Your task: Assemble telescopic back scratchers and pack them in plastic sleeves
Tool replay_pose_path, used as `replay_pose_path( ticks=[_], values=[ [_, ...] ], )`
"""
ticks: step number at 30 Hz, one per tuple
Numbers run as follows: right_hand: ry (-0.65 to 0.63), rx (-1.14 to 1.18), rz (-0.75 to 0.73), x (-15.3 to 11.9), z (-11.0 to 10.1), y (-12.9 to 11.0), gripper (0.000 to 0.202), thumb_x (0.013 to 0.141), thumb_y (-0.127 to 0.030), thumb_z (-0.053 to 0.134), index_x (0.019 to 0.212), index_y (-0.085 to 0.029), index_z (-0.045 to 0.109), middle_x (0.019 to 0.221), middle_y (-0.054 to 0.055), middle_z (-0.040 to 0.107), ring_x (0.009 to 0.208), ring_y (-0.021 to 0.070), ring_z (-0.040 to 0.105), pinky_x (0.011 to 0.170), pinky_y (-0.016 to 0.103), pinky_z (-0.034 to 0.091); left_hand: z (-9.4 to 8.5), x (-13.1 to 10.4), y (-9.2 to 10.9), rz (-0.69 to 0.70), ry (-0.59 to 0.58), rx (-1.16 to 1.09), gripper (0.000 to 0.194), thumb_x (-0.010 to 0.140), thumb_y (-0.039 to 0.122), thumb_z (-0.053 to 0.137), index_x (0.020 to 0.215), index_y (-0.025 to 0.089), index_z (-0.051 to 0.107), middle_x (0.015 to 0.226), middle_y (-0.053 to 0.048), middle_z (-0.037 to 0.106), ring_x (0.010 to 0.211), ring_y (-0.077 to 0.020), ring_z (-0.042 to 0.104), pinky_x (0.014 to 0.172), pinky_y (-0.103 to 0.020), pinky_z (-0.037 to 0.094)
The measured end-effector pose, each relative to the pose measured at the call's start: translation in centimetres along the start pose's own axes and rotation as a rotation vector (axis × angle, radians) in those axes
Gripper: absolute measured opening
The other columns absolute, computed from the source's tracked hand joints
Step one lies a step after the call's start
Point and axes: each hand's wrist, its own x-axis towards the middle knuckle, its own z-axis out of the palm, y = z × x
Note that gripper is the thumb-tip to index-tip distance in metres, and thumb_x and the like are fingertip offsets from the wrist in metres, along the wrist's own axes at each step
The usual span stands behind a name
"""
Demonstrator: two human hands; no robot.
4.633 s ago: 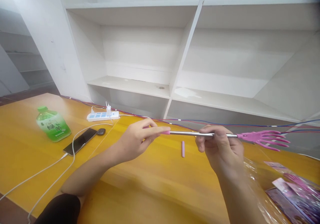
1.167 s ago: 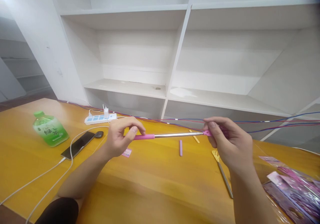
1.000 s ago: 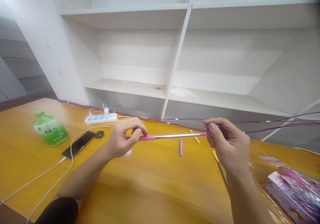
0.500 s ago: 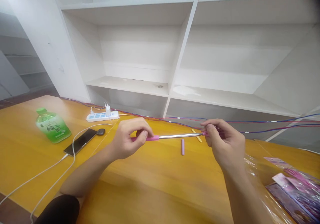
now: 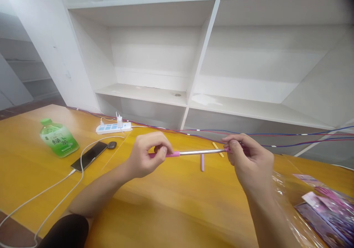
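Observation:
A thin metal rod with a pink handle stretches level between my two hands above the table. My left hand is closed around the pink handle, with the thumb and forefinger pinching it. At the other end, my right hand pinches a small pink piece where the silver shaft ends; my fingers hide most of that piece. Below the rod lies a purple stick, and a yellow stick lies just beyond it, near my right fingertips.
To the left are a green tea bottle, a phone on a white cable, a small black object and a power strip. Plastic-wrapped packages lie at right. Red and blue cables run along the white shelving.
My left hand has shifted slightly right, and the bare metal between my hands looks a little shorter. My right hand has barely moved, keeping its pinch.

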Motion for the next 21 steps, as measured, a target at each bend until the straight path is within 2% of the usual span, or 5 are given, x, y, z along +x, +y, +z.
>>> replay_pose_path(
  ticks=[3, 8, 14, 21],
  values=[
    [0.008, 0.029, 0.033, -0.3, 0.3, -0.3, 0.018, 0.095, -0.031, 0.063, 0.091, -0.019, 0.075, 0.076, 0.002, 0.061, 0.056, 0.0102, 0.052, 0.048, 0.022, 0.039, 0.5, -0.2, 0.0, 0.01, 0.002, 0.007, 0.021, 0.094, 0.012, 0.055, 0.083, 0.019, 0.071, 0.076, -0.003, 0.071, 0.068, -0.0134, 0.06, 0.063, -0.027, 0.047],
    [-0.011, 0.004, 0.001, -0.9, 1.1, -1.0, 0.019, 0.096, -0.028, 0.061, 0.09, -0.02, 0.078, 0.078, 0.002, 0.06, 0.062, 0.0109, 0.056, 0.052, 0.023, 0.039, 1.1, -0.2, -0.2, -0.01, 0.006, -0.008, 0.021, 0.093, 0.01, 0.055, 0.082, 0.018, 0.071, 0.075, -0.002, 0.07, 0.067, -0.0126, 0.06, 0.062, -0.026, 0.046],
    [-0.025, 0.038, -0.002, -1.4, 2.1, -1.2, 0.019, 0.097, -0.027, 0.061, 0.091, -0.019, 0.078, 0.076, 0.001, 0.058, 0.055, 0.0088, 0.051, 0.049, 0.023, 0.039, 1.4, -0.3, 0.2, 0.023, 0.006, 0.009, 0.019, 0.091, 0.01, 0.056, 0.084, 0.018, 0.072, 0.076, -0.002, 0.071, 0.066, -0.0124, 0.058, 0.062, -0.027, 0.045],
    [0.006, 0.052, -0.004, -1.9, 2.4, -2.8, 0.019, 0.097, -0.027, 0.061, 0.089, -0.019, 0.077, 0.072, 0.001, 0.057, 0.05, 0.0079, 0.049, 0.045, 0.023, 0.036, 1.9, -0.4, 0.1, 0.002, 0.021, -0.008, 0.02, 0.091, 0.011, 0.055, 0.082, 0.019, 0.071, 0.075, -0.002, 0.071, 0.066, -0.0128, 0.059, 0.061, -0.027, 0.046]
  ],
)
